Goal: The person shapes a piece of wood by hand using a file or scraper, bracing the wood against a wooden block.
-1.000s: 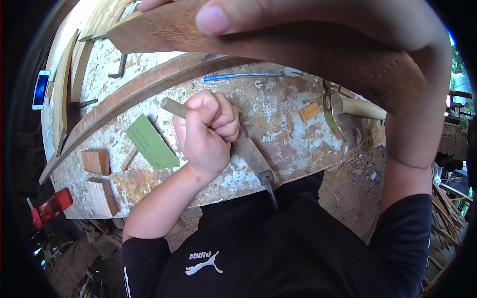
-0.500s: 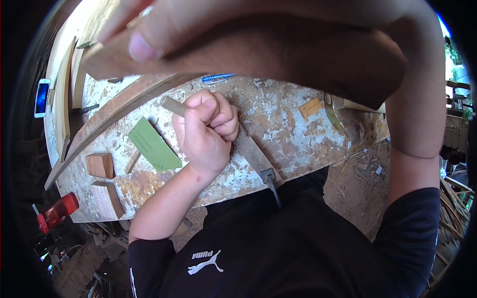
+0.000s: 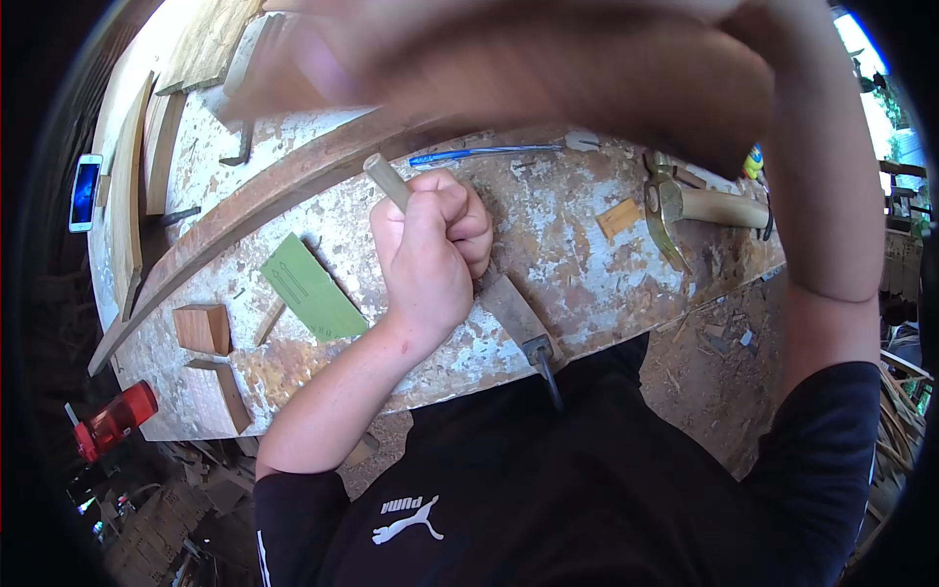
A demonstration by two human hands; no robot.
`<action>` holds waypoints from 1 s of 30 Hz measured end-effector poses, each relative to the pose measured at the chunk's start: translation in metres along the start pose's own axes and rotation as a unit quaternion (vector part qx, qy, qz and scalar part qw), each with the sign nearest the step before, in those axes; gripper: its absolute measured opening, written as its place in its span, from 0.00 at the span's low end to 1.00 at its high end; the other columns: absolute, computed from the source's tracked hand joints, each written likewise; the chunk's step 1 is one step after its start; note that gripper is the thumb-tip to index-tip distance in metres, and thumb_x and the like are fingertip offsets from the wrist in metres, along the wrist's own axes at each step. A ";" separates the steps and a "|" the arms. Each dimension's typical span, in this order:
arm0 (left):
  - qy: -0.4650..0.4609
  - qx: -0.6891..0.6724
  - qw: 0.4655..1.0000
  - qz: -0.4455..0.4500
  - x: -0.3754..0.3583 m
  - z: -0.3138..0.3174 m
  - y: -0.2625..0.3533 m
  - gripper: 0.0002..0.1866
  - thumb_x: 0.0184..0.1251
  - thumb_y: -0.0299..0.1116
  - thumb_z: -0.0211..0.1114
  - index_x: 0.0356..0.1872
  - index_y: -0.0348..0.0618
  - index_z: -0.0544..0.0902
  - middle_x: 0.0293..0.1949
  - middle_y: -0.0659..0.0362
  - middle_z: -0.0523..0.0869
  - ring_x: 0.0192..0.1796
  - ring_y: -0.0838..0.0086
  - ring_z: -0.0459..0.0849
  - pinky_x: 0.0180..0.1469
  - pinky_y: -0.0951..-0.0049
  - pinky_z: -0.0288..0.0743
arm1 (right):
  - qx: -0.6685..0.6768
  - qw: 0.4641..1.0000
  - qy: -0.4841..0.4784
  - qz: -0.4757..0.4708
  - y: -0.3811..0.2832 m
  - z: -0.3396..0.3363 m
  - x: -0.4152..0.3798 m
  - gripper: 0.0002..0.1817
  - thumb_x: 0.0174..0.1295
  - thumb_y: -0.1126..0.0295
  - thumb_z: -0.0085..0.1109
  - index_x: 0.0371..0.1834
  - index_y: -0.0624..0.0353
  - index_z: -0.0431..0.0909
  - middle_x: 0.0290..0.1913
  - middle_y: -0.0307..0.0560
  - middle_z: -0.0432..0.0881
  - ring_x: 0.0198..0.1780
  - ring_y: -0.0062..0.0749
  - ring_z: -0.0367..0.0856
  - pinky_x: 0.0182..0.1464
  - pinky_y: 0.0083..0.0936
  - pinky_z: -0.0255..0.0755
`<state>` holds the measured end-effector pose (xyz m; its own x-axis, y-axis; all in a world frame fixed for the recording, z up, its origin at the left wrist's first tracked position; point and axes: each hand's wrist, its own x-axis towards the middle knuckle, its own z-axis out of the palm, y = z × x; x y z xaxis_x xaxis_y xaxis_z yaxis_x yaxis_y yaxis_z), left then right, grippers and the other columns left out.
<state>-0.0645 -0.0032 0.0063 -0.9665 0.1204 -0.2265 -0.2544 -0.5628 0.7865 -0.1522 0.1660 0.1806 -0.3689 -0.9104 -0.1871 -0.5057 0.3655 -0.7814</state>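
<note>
My left hand (image 3: 430, 254) is closed in a fist around a round wooden handle (image 3: 386, 180), seemingly a chisel's; its lower end is hidden. Just below the fist, a small flat wood piece (image 3: 515, 311) lies at the bench edge, held by a metal clamp (image 3: 539, 352). Raised close to the camera, my right hand (image 3: 323, 59) grips a long, thick wooden block (image 3: 587, 88). Motion blurs both the hand and the block, which is above the bench and apart from the handle.
On the paint-worn bench (image 3: 558, 235) are a long curved wood strip (image 3: 235, 215), green sandpaper (image 3: 311, 289), wood blocks (image 3: 202, 328), a blue pen (image 3: 479, 155) and a hammer (image 3: 719, 207). A phone (image 3: 85, 193) and red bottle (image 3: 115, 421) are at the left.
The wooden block in my right hand has moved up and is now blurred, uncovering more of the pen and hammer. My left fist has shifted slightly right with the handle.
</note>
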 end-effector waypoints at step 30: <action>0.015 0.067 0.995 -0.079 0.008 0.008 0.001 0.17 0.64 0.34 0.47 0.17 0.52 0.53 0.15 0.66 0.56 0.16 0.83 0.50 0.16 0.76 0.41 | 0.021 0.999 -0.039 -0.022 0.028 0.005 0.015 0.30 0.66 0.62 0.61 0.69 0.59 0.65 0.49 0.52 0.82 0.43 0.28 0.79 0.46 0.23 0.73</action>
<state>-0.0731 0.0038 0.0103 -0.9134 0.1734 -0.3684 -0.4068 -0.4245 0.8089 -0.1682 0.1620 0.1533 -0.2842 -0.9384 -0.1963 -0.4861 0.3175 -0.8142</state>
